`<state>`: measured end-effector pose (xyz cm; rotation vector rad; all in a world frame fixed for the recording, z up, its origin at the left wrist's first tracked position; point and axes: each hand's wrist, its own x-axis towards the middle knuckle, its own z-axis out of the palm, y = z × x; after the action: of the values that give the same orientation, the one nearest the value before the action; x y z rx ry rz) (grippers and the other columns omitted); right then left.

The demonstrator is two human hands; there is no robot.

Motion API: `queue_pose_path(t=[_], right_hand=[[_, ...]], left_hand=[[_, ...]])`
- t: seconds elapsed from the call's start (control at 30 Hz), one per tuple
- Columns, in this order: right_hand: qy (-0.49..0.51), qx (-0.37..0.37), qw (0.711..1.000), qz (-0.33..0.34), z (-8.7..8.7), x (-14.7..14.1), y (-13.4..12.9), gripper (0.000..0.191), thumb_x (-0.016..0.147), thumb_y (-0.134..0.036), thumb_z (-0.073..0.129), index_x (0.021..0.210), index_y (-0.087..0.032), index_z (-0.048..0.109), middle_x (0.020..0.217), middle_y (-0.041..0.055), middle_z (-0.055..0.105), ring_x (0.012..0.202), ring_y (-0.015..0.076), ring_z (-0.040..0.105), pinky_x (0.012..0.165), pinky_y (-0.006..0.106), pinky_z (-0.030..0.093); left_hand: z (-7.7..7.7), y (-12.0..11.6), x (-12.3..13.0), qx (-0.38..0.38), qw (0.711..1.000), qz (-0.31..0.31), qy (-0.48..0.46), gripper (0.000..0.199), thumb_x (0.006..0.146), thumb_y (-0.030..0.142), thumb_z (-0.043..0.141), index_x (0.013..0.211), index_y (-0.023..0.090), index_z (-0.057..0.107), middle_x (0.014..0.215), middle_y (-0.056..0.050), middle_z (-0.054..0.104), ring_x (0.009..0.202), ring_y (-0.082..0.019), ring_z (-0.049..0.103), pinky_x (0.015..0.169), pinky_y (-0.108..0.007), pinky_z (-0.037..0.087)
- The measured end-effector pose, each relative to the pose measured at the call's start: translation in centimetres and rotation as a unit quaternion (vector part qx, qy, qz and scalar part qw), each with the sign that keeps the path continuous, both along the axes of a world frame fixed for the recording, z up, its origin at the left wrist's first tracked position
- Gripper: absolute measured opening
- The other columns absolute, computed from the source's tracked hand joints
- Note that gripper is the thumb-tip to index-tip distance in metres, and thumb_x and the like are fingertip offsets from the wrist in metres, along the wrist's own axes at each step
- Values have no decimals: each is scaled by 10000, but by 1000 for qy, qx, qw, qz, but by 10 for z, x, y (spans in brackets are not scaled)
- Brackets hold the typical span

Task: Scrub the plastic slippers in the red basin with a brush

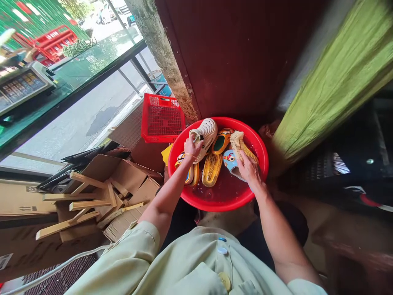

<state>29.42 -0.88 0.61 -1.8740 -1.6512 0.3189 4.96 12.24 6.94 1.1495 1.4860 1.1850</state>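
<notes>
White clog [206, 137] (ridged, perforated) in left hand [193, 147].

A red plastic crate [161, 118] sits on a cardboard box [147, 153] by the concrete pillar [162, 53]. Wooden slats [89, 200] lie heaped over flattened cardboard [21, 198], an electronic scale [21, 88] stands on a glass counter [92, 69], and a green curtain [334, 78] hangs beside the dark red wall [233, 53].

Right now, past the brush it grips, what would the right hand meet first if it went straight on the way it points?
Probably the far rim of the red basin, beyond the bristle brush in the right hand. The orange-and-green slipper lies close beside that line, and depth is hard to judge.
</notes>
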Motion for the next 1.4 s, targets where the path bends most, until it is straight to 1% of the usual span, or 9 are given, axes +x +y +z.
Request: queue_pose_path(t=[0.07,0.2,0.37,0.53,0.7,0.9,1.07,1.23,1.4], right_hand=[[4,6,1000,10,0,0,1,545,1057,-359,413,1538,-145,553,1312,183,724,1162,315,695,1008,423,551],[0,1,999,41,-1,-9,1,549,1068,-388,405,1560,-178,524,1291,165,737,1149,309,697,990,417,556],[-35,-19,998,52,-3,-16,-9,532,1072,-366,397,1542,-165,544,1248,176,752,1116,296,706,968,387,553],[-54,-19,998,41,-9,-13,-20,524,1066,-373,423,1529,-175,564,1225,168,761,1090,286,711,947,362,550],[-51,7,995,85,-9,-36,-27,500,1075,-355,412,1514,-197,593,1166,144,779,987,252,731,866,317,560],[-108,-18,989,103,-6,-40,-32,462,1062,-345,466,1482,-280,648,1063,110,789,859,232,738,749,293,536],[-84,3,993,83,-11,-26,-30,445,1040,-310,489,1439,-252,677,1182,121,786,1025,257,738,888,350,573],[-3,75,990,122,-18,-37,-21,469,1064,-307,417,1454,-181,644,1238,143,774,1102,251,740,958,355,583],[-6,93,993,79,-18,-36,-11,474,1077,-319,398,1466,-167,624,1224,161,773,1092,273,746,940,389,597]], left_hand=[[-14,-37,-1,31,998,-25,56,547,787,220,840,1280,204,603,1394,-140,608,1443,-340,453,1263,-449,273],[-56,-107,11,6,932,-258,253,739,726,298,889,1393,224,582,1591,-211,450,1519,-443,350,1283,-564,189],[-81,-122,25,-53,895,-258,361,900,725,200,822,1554,252,477,1740,-207,206,1604,-499,116,1247,-723,38],[-62,-105,7,-111,957,-237,126,856,674,186,760,1506,208,562,1498,-148,600,1403,-410,515,1183,-549,393],[-43,-110,-17,-179,948,-227,-133,834,635,222,734,1461,195,622,1274,-88,752,1127,-316,693,976,-406,545],[-35,-114,-29,-116,955,-207,-177,847,558,196,749,1402,174,677,1289,-86,751,1148,-310,683,958,-352,528],[-30,-107,-45,-123,961,-149,-199,877,602,243,726,1470,190,608,1148,-73,785,913,-245,720,771,-310,557],[-31,-105,-41,-149,938,-138,-282,747,676,303,754,1404,186,633,1085,-77,781,876,-242,743,748,-320,587],[-38,-105,-24,-181,870,-188,-418,660,775,323,760,1399,174,602,1129,-128,774,967,-315,767,905,-499,612]])
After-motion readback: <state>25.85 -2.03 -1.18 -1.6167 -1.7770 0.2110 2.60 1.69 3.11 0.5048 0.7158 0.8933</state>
